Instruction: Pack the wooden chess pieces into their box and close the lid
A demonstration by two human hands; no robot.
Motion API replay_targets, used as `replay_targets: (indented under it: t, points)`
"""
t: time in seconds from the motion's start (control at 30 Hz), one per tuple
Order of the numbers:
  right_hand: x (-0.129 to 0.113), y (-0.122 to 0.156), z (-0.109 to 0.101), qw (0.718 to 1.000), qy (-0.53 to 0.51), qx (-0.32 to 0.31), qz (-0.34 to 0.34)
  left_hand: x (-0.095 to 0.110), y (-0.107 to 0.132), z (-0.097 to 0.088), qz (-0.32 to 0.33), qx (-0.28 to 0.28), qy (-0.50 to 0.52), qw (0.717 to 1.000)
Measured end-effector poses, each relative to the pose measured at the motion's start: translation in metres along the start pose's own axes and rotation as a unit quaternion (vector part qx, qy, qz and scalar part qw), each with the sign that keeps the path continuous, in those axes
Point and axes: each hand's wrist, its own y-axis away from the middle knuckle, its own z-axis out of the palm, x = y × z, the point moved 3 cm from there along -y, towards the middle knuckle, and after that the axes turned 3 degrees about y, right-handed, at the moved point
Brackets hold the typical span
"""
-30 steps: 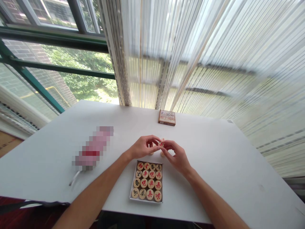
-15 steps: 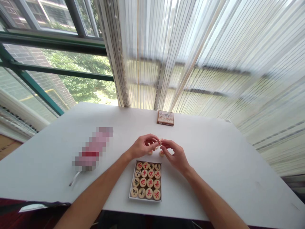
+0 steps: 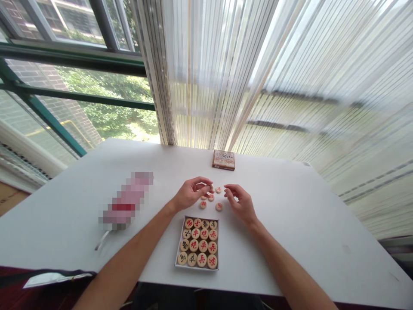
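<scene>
My left hand (image 3: 192,192) is closed, its fingertips pinching a round wooden Chinese chess piece (image 3: 211,188) just above the table. To the right, my right hand (image 3: 240,202) has thumb and forefinger apart, with nothing visible between them. Beside its fingertips lies a red-marked piece (image 3: 218,189). Several more loose pieces rest below and between the hands, among them one piece (image 3: 203,205) at the left and another piece (image 3: 219,206) at the right. Nearer me, an open shallow box (image 3: 177,254) holds rows of pieces with red or black characters.
A flat printed box (image 3: 223,160) lies at the back of the white table (image 3: 290,224). On the left is a pixelated pink object (image 3: 129,200) with a strap. Behind the table stand a striped curtain (image 3: 219,86) and a window frame (image 3: 80,97).
My hands have moved apart, the right one slightly to the right. The piece that was between both hands' fingertips is gone from there, and a piece now lies on the table between them.
</scene>
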Motion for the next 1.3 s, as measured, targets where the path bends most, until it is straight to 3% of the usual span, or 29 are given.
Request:
replay_targets:
  t: [0.23,0.4,0.57,0.7,1.0,1.3]
  points:
    - [0.013,-0.005,-0.002,0.998,-0.026,0.019,0.053,0.005,0.002,0.0,-0.017,-0.001,-0.077,0.997]
    - [0.016,-0.006,-0.003,0.998,-0.029,0.028,0.055,0.03,0.005,0.001,0.02,-0.005,-0.183,0.983]
    - [0.017,-0.006,-0.002,0.998,-0.033,0.027,0.054,0.062,0.028,0.013,0.03,-0.024,-0.185,0.982]
    - [0.017,-0.006,-0.002,0.998,-0.034,0.026,0.05,0.072,0.053,0.018,0.027,-0.033,-0.213,0.976]
    - [0.013,-0.006,-0.001,0.998,-0.03,0.025,0.045,0.083,0.09,0.007,-0.06,-0.097,-0.274,0.955]
    - [0.01,-0.005,-0.001,0.999,-0.023,0.027,0.035,0.075,0.115,0.024,-0.144,-0.155,-0.34,0.916]
